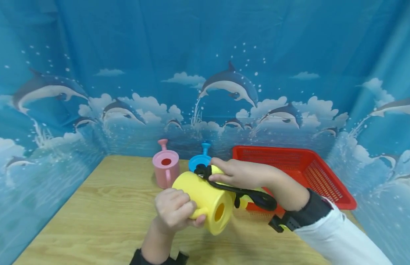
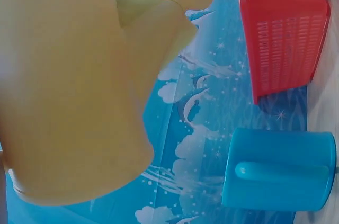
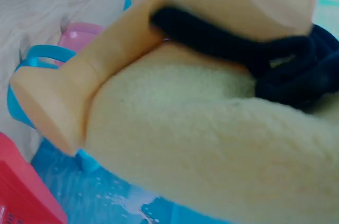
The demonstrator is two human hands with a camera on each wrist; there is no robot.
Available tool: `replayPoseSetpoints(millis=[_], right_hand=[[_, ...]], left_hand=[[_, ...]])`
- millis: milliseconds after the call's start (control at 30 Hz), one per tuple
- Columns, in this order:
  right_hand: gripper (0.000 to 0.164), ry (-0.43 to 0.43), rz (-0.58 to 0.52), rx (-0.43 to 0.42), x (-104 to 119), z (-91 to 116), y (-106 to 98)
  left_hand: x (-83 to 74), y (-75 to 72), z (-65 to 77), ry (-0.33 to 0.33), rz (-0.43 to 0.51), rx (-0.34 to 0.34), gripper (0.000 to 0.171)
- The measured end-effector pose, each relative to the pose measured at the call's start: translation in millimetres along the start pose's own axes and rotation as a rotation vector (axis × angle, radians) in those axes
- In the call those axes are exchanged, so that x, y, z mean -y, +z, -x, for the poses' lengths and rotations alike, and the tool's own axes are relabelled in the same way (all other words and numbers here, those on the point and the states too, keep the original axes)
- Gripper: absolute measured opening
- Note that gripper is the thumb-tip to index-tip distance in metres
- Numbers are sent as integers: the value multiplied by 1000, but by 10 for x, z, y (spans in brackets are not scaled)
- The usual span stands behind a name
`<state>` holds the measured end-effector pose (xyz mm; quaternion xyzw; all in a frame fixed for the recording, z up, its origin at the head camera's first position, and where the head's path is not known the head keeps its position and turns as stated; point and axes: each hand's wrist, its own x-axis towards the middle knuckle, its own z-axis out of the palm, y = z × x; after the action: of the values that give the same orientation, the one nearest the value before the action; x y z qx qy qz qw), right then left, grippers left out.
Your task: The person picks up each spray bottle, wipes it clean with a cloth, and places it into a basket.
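Observation:
My left hand grips the handle of a yellow watering can, which is tilted in the air with its holed top toward the head camera. Over the can's side, my right hand holds a pale yellow fuzzy pad with a black strap. Most of the pad is hidden under that hand in the head view. The can's spout lies against the pad in the right wrist view. Behind the can stand a pink watering can and a blue watering can, the blue one partly covered.
A red plastic basket with slotted walls stands on the wood-grain table at the right. A blue curtain printed with dolphins closes off the back and both sides.

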<state>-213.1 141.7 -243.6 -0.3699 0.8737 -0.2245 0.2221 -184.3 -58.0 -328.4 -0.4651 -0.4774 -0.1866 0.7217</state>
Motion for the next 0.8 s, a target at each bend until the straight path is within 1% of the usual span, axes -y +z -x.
replayPoseSetpoints(millis=[100,233,400,533,667,800], right_hand=[[26,22,-13,3,2,-111,22],[25,22,-32,6,-8,-246,55],[26,41,-39,-3,-30,-345,94],[26,62,-56,-13,-41,-338,86],[27,59,-81,-3,-41,-281,67],[26,38,-71,8,-39,-192,53]], left_hand=[[-21,11,-25,0,5,3,48],[-59,27,-52,-5,17,3,49],[-76,39,-68,-4,21,3,48],[-27,23,-51,-11,17,-19,50],[16,2,-6,-23,20,-39,51],[25,-22,46,-45,10,-18,51]])
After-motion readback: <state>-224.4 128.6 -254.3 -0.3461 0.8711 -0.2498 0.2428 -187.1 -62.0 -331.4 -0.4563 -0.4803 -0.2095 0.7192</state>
